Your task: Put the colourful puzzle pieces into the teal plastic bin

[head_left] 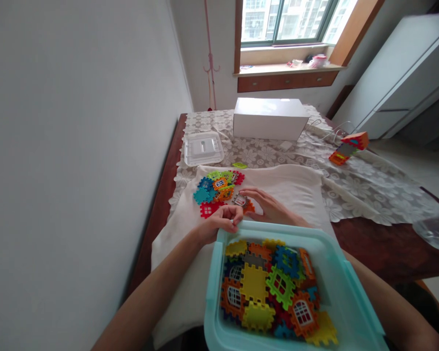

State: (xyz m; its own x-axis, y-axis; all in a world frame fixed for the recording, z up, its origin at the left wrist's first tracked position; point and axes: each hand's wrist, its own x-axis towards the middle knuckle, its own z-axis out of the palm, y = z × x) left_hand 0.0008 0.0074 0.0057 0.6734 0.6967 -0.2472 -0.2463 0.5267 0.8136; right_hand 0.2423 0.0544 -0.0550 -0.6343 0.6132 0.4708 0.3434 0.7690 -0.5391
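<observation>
My left hand [221, 220] is curled just beyond the far rim of a light blue bin [214, 273], fingers closed, and what they hold is hidden. Beside it my right hand [269, 207] lies on the cream cloth [292, 187] with its fingers pinched on a grey and orange window tile [241, 201]. A pile of coloured interlocking tiles [217, 187] lies just beyond both hands. The bin holds several more tiles [274, 292] in yellow, green, orange and blue.
A clear plastic lid [204, 148] and a white box [269, 118] sit farther back on the lace tablecloth [351, 180]. A small built tile house [348, 147] stands at the right. A white wall runs along the left. A clear object [437, 231] sits at the right table edge.
</observation>
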